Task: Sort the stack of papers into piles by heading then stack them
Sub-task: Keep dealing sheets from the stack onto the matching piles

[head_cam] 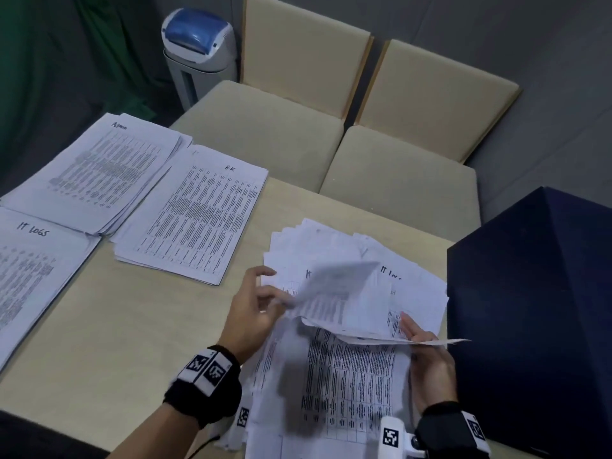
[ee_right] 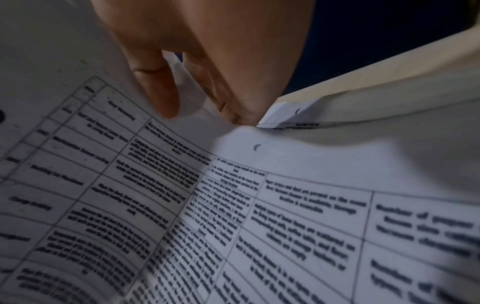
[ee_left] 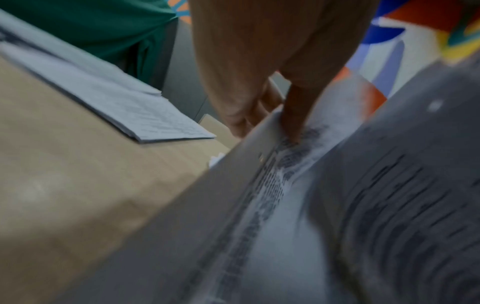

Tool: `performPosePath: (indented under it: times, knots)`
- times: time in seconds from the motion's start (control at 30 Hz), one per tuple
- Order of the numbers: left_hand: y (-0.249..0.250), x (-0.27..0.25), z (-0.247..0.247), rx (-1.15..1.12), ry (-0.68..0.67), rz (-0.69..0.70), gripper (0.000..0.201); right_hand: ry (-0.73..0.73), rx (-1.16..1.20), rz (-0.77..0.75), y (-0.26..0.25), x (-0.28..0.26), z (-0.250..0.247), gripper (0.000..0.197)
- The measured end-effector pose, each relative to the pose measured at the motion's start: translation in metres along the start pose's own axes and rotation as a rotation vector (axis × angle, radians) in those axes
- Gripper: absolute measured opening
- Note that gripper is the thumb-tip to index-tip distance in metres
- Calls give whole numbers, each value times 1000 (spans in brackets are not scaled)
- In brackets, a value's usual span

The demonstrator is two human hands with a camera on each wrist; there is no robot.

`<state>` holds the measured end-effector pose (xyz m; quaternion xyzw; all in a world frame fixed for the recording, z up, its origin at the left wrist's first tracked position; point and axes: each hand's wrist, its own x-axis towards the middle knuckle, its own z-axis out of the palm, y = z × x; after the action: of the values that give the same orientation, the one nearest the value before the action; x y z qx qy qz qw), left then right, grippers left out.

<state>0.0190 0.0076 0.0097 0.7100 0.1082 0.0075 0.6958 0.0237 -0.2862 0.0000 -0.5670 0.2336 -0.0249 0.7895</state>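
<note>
An untidy stack of printed papers (head_cam: 351, 379) lies at the table's front right. My left hand (head_cam: 261, 303) pinches the left edge of one lifted sheet (head_cam: 337, 283), blurred and curled over the stack; in the left wrist view the left hand (ee_left: 259, 82) has its thumb on top of that sheet (ee_left: 259, 205). My right hand (head_cam: 427, 356) grips the right edge of several raised sheets (head_cam: 364, 313). In the right wrist view the right hand (ee_right: 207, 51) curls over a table-printed page (ee_right: 259, 205). Sorted piles lie at left: Admin (head_cam: 99, 170), HR (head_cam: 195, 213), IT Logs (head_cam: 29, 279).
A dark blue box (head_cam: 536, 309) stands right of the stack, close to my right hand. Two beige chairs (head_cam: 265, 127) (head_cam: 404, 180) sit beyond the table's far edge, with a white and blue bin (head_cam: 198, 48) behind. Bare tabletop (head_cam: 132, 326) shows between the piles and my left arm.
</note>
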Motion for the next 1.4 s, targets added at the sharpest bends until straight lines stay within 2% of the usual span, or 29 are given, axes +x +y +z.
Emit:
performPosePath:
  times: [0.07, 0.13, 0.2, 0.23, 0.27, 0.3, 0.37, 0.4, 0.43, 0.47, 0.53, 0.63, 0.73, 0.93, 1.03, 1.13, 1.2, 1.27, 1.33, 1.4]
  knots:
    - [7, -6, 4, -280, -186, -129, 43, -34, -40, 18, 1, 3, 1, 14]
    - [10, -8, 4, -426, -323, -282, 42, -65, -59, 33, 1, 3, 3, 16]
    - [10, -6, 1, -563, -363, -422, 39, -49, -81, 26, 2, 4, 3, 13]
    - [9, -3, 1, -603, -310, -468, 35, -35, -90, 16, 3, 5, 1, 18]
    - [5, 2, 1, -529, -203, -473, 30, -11, -86, 11, 5, 6, -2, 27]
    - [-1, 9, 1, -328, -72, -447, 29, 1, -76, 14, 7, 7, -6, 33]
    - [-18, 21, 3, 224, 155, -385, 49, 18, -53, 22, 9, 8, -10, 38]
    - [-24, 24, 4, 475, 189, -378, 60, 10, -47, 18, 10, 8, -12, 38]
    - [-31, 27, 5, 632, 168, -388, 67, 12, -62, 21, 10, 7, -12, 38]
    - [-34, 28, 7, 701, 129, -401, 70, 13, -84, 29, 10, 7, -12, 37]
    - [-41, 30, 9, 716, 101, -403, 61, 18, -103, 57, 8, 5, -12, 31]
    - [-45, 31, 5, 645, 230, -323, 35, 36, -135, 64, 9, 6, -13, 31]
    - [-42, 30, -5, 653, 268, -226, 27, 55, -166, 86, 9, 6, -11, 22]
    - [-22, 20, -12, 1104, 140, 74, 16, 77, -169, 88, 10, 10, -8, 21]
    - [-12, 12, -9, 1230, 143, 89, 22, 106, -151, 66, 11, 12, -8, 27]
    - [-1, 11, -8, 1215, 140, 162, 27, 76, -172, 25, 9, 12, -5, 36]
    - [2, 9, -6, 1107, 57, 312, 27, 6, -139, 25, 5, 9, -1, 47]
    - [6, 2, -3, 889, -69, 421, 19, -58, -71, 39, 0, 7, 1, 40]
    - [20, -11, 4, 650, -177, 405, 13, -80, -36, 63, -2, 8, 2, 40]
    - [33, -25, 13, 437, -244, 351, 19, -90, -24, 85, 1, 14, 2, 34]
